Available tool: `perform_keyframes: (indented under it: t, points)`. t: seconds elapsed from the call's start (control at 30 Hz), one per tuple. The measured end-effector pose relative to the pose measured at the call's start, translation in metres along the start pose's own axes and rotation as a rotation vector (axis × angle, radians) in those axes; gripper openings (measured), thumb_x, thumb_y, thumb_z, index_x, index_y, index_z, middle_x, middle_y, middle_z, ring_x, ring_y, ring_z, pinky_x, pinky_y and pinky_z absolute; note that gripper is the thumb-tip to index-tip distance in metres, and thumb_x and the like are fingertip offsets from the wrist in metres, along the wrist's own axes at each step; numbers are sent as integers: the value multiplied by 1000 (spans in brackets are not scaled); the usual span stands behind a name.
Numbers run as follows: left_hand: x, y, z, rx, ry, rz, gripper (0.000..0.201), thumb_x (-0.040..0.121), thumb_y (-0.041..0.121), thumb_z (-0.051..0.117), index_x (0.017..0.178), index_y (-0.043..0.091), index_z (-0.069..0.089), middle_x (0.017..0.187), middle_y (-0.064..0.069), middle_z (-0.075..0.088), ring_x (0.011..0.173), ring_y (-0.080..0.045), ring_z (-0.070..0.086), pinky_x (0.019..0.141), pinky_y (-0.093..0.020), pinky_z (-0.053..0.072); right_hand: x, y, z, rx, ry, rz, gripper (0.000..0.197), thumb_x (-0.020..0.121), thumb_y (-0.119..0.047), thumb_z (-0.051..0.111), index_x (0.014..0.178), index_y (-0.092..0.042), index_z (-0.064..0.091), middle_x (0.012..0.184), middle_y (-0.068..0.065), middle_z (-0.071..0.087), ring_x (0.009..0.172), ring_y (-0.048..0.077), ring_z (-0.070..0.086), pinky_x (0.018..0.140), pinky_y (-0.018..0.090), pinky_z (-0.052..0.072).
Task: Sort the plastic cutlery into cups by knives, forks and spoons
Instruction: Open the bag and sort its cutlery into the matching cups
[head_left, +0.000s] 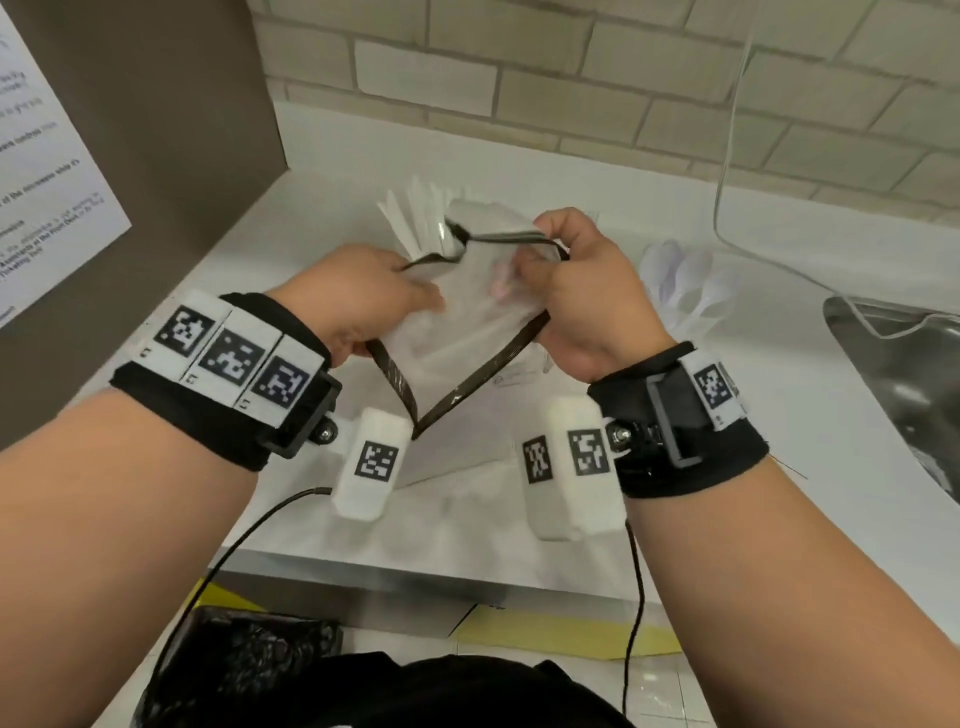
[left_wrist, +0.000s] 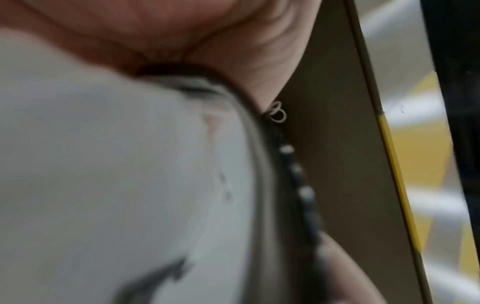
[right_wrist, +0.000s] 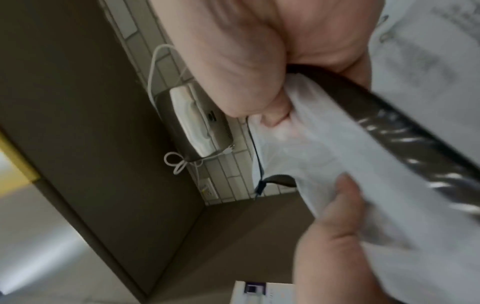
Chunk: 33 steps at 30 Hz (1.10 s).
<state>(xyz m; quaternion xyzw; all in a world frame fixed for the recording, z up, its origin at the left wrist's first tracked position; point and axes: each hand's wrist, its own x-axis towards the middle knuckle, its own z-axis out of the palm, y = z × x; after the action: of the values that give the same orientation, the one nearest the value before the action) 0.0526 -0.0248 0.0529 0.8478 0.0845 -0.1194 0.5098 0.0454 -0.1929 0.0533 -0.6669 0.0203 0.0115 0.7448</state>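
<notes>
A clear plastic bag (head_left: 467, 332) with a dark-trimmed edge is held above the white counter (head_left: 649, 467) between both hands. The left hand (head_left: 358, 296) is curled onto the bag's left edge, the right hand (head_left: 582, 291) pinched on its upper right rim, fingers closed on the plastic. White plastic knives (head_left: 415, 213) are seen fanned out on the counter behind the bag, and clear spoons (head_left: 685, 280) lie near the steel sink (head_left: 893, 364) (shown by the head camera alone). Only the right wrist view shows a wall-mounted device (right_wrist: 197, 123) with a looped white cable. The left wrist view is blurred, filled by bag and palm.
</notes>
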Motion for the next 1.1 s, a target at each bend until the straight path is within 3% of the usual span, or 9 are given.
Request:
perform_keyframes:
  t: [0.1,0.17,0.27,0.47,0.57,0.7,0.9,1.03,1.1]
  points:
    - [1,2,-1,-407,-17,-104,10,97,6,49,100,6,58,74,-7,65,64,-26,67,65,-43,58,-3,6,3,-9,-20,-1,5,94,-12,54,94,-14,49,83,6,59,74,22,58,76,47,52]
    - [2,4,-5,-659,-70,-136,20,98,-2,37,99,2,57,63,-9,67,49,-21,64,56,-35,58,-2,12,0,-223,-67,-32,36,77,-29,74,102,-15,51,100,3,67,90,20,66,83,40,55]
    - [-1,7,-11,-822,-189,-178,34,93,-9,33,105,-1,63,78,-16,73,56,-22,67,58,-30,57,4,18,-8,-763,-37,-145,21,77,-10,68,90,-16,52,81,-4,59,77,14,59,67,28,46]
    - [-12,-10,-1,-610,-364,-183,45,74,9,67,118,6,62,106,-11,73,83,-20,73,69,-36,61,8,16,-4,-273,13,70,46,82,15,38,113,-17,52,83,12,62,63,21,62,52,28,51]
    - [-6,-16,1,-604,-187,-139,25,89,2,58,114,1,62,108,-14,71,93,-24,70,81,-39,58,7,18,4,-142,-70,61,42,82,10,51,115,-15,48,97,12,62,80,28,65,65,36,58]
    - [0,-17,0,-713,-37,-143,21,95,-3,42,88,5,60,91,-12,69,83,-27,68,85,-44,56,8,30,-6,-593,-210,-12,70,72,-11,77,130,-22,40,108,2,62,89,21,66,80,34,57]
    - [-14,-30,0,-700,-258,115,51,88,-3,52,123,34,47,106,2,66,81,-16,67,56,-29,54,16,34,-19,-876,-8,-137,64,81,5,47,138,-21,35,95,4,54,80,19,55,67,23,42]
    - [-14,-38,0,-253,-266,368,55,83,-17,43,81,32,69,89,11,65,71,-18,54,61,-27,41,18,33,-11,-882,-99,-216,66,82,8,45,140,-20,36,124,2,55,103,18,55,81,15,39]
    - [-9,-44,1,-53,-184,300,61,82,-16,38,94,32,74,107,8,66,85,-10,59,74,-28,43,18,34,-9,-853,-118,-291,70,80,7,48,141,-24,38,136,-1,48,109,10,45,85,9,35]
